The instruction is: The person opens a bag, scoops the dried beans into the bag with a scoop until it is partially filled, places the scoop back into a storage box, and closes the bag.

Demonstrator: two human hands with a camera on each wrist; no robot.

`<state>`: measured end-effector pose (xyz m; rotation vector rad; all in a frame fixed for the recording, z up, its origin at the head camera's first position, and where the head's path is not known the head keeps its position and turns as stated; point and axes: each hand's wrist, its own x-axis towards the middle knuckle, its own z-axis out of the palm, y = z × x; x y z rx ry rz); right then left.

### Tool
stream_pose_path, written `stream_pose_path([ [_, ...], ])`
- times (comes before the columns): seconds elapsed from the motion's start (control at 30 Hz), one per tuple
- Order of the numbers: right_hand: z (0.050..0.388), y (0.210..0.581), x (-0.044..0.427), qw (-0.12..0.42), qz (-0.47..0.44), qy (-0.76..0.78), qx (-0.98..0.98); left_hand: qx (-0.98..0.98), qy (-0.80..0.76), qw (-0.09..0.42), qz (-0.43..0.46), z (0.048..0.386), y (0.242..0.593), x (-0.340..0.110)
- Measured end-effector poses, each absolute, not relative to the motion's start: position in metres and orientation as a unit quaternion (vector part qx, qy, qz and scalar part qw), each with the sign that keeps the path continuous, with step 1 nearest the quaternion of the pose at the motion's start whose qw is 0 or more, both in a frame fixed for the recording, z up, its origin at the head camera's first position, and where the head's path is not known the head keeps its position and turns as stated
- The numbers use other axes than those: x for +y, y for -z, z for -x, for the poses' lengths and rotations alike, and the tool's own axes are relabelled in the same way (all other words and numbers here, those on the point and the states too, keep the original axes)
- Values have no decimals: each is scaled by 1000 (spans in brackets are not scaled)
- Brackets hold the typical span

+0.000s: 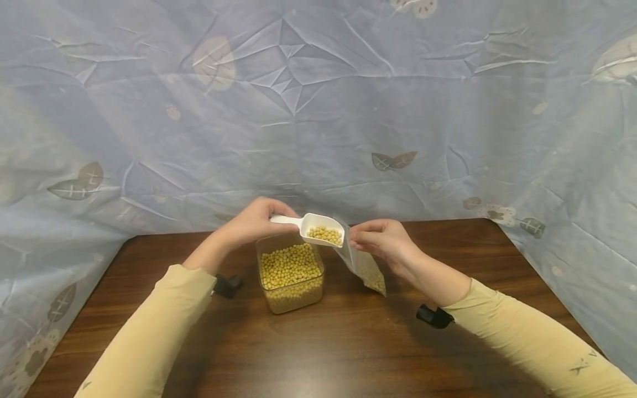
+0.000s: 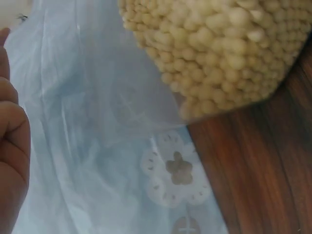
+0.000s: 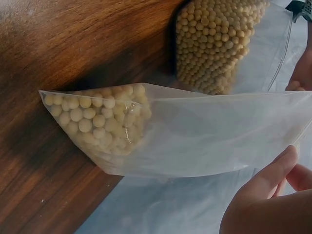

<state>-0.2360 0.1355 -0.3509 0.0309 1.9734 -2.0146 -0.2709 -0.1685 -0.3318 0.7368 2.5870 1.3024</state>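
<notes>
My left hand [image 1: 259,220] grips the handle of a white scoop [image 1: 307,219], which carries a small heap of soybeans [image 1: 324,235]. The scoop's front end reaches the mouth of a clear plastic bag [image 1: 365,268]. With thumb and fingers, my right hand [image 1: 388,243] pinches the bag near its top edge. Soybeans [image 3: 97,114] fill the bag's lower corner in the right wrist view. Below the scoop stands a clear square container [image 1: 293,303] with many soybeans inside. Only part of the left hand [image 2: 12,141] shows in the left wrist view, and the scoop is out of sight there.
Under everything lies a dark brown wooden table [image 1: 318,354]. A pale blue patterned cloth [image 1: 318,138] hangs behind the table and along both sides. Black wrist devices [image 1: 434,316] sit at both sleeve cuffs.
</notes>
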Motion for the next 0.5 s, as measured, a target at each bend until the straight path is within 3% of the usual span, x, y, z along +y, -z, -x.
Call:
stream_pose_path([
  [0.5, 236, 341, 134, 155, -20, 698, 699, 897, -317, 44, -306, 267, 314, -145],
])
